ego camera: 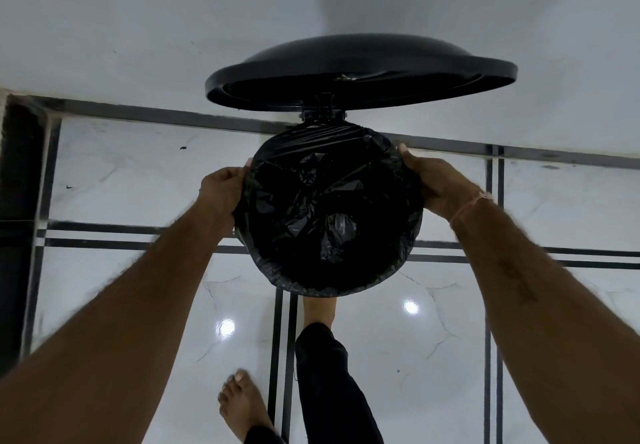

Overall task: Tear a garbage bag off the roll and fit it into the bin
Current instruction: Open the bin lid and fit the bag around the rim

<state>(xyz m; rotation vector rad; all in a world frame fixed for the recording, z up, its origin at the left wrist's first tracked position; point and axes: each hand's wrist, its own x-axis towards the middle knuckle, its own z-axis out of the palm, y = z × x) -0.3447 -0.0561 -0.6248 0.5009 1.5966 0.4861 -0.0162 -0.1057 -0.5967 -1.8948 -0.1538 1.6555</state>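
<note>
Round bin [242, 232] is seen from above at frame centre, lid [360, 72] held open at 12 o'clock against the white wall [138, 20]. Black garbage bag [329, 215] is fitted inside, its edge folded over the rim all the way round; crumpled film fills the interior. Left hand [220, 189] is closed on the bag edge at the rim's 9 o'clock. Right hand [434, 185] is closed over the bag edge at 2–3 o'clock; a thread band [467, 206] is worn on that wrist. One foot [320, 308] is placed at the bin's 6 o'clock, partly hidden under the rim; the other foot [242, 405] is at 7 o'clock. Open tiled floor [433, 357] is seen at 3, 6 and 9 o'clock.
</note>
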